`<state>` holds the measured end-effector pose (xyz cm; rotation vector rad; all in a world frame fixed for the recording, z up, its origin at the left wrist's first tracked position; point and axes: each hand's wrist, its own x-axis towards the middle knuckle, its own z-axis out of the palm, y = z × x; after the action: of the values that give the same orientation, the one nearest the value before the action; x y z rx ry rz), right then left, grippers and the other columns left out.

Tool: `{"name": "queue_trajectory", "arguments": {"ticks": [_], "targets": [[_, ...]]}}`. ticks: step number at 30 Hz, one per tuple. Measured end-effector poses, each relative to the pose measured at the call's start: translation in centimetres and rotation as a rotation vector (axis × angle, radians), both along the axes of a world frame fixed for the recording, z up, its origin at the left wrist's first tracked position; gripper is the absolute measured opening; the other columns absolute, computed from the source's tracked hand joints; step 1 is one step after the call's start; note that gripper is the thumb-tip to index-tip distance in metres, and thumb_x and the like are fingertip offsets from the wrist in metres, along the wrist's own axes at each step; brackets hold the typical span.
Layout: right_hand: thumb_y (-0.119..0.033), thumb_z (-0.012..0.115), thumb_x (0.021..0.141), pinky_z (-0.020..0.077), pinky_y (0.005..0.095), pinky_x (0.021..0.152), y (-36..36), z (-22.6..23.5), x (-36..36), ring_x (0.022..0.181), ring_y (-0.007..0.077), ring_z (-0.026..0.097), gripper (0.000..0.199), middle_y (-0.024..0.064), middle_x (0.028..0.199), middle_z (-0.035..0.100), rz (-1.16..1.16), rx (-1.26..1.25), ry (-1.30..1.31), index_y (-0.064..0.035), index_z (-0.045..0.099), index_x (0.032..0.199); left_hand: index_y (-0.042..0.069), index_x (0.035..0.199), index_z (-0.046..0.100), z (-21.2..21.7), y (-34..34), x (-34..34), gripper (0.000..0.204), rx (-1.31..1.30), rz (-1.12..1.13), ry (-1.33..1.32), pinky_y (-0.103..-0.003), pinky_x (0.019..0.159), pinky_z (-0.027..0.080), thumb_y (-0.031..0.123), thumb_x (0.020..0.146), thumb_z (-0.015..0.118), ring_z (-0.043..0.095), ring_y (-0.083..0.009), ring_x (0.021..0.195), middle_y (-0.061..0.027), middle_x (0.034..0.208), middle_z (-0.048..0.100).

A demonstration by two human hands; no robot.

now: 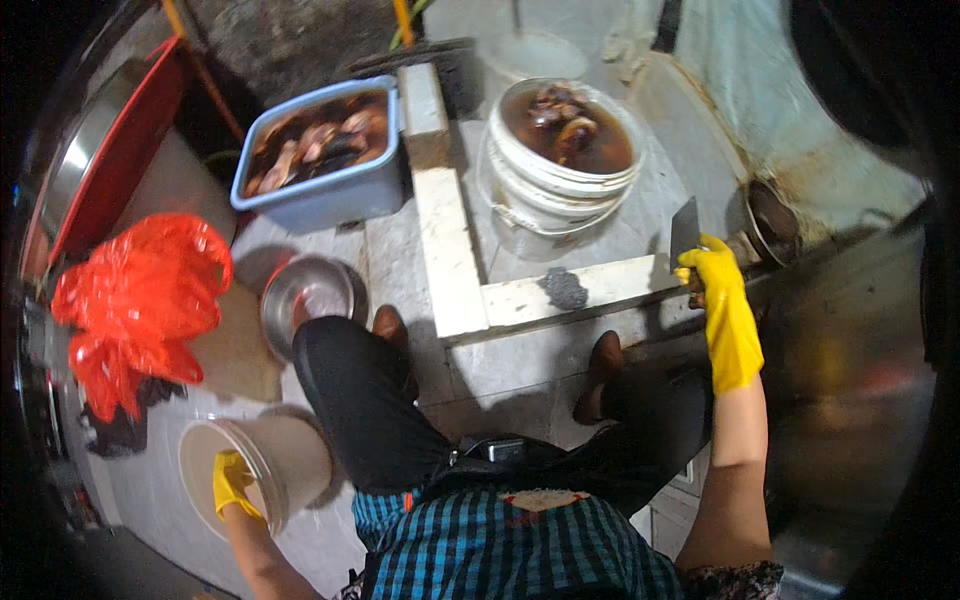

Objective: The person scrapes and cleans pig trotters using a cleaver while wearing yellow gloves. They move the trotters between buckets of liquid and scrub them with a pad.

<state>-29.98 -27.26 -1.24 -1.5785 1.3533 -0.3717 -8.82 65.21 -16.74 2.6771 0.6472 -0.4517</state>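
- The right hand [722, 300], in a yellow rubber glove, sits at about three o'clock in the view; its grip is closed around the handle of a cleaver [684, 234], whose flat grey blade stands upright just above the fist.
- The cleaver is over the far end of a low pale stone kerb [560, 297], which runs from the centre out toward three o'clock and turns up toward twelve.
- The left hand [231, 484], also in a yellow glove, is at about seven o'clock; its fingers curl over the rim of a white tub [262, 462] lying tipped on the floor, so the grip is closed on that rim.
- A white bucket [556, 170] of dark brown liquid with pieces of meat in it stands at one o'clock, inside the kerbed corner.
- A blue rectangular tub [325, 160] with similar dark contents stands at eleven o'clock, on the other side of the kerb.
- A steel bowl [308, 298] rests on the floor near the centre, just beside the person's knee.
- A crumpled red plastic bag [140, 300] lies at nine o'clock, well apart from both hands.
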Motion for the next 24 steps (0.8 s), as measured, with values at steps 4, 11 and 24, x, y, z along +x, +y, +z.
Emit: {"name": "queue_trajectory", "arguments": {"ticks": [4, 11, 24], "targets": [[-0.015, 0.060, 0.092, 0.0581, 0.0489, 0.080, -3.0, -5.1, 1.0, 0.096, 0.0345, 0.074, 0.041, 0.0235, 0.111, 0.073, 0.132, -0.410, 0.720, -0.0030, 0.063, 0.132, 0.004, 0.109, 0.066, 3.8, 0.4, 7.7, 0.034, 0.476, -0.434, -0.422, -0.050, 0.078, 0.053, 0.029, 0.087, 0.073, 0.069, -0.0361, 0.090, -0.0193, 0.101, 0.072], [-0.022, 0.042, 0.107, 0.0574, 0.0535, 0.089, -4.2, -19.4, 0.6, 0.112, 0.0349, 0.072, 0.042, 0.0163, 0.126, 0.072, 0.055, -0.484, 1.058, -0.0062, 0.053, 0.145, 0.001, 0.138, 0.060, 18.4, -20.5, 12.5, 0.057, 0.246, -0.519, -0.785, -0.044, 0.096, 0.052, 0.010, 0.084, 0.077, 0.066, -0.0417, 0.111, -0.0251, 0.120, 0.069], [-0.021, 0.057, 0.100, 0.0584, 0.0516, 0.081, -3.3, -21.9, 1.1, 0.106, 0.0331, 0.072, 0.054, 0.0145, 0.117, 0.072, 0.049, -0.478, 1.181, -0.0129, 0.047, 0.152, 0.009, 0.137, 0.063, 22.1, -60.1, 7.9, 0.055, -0.408, -1.330, -0.734, -0.045, 0.105, 0.048, 0.021, 0.086, 0.080, 0.062, -0.0402, 0.120, -0.0200, 0.126, 0.069]]}}
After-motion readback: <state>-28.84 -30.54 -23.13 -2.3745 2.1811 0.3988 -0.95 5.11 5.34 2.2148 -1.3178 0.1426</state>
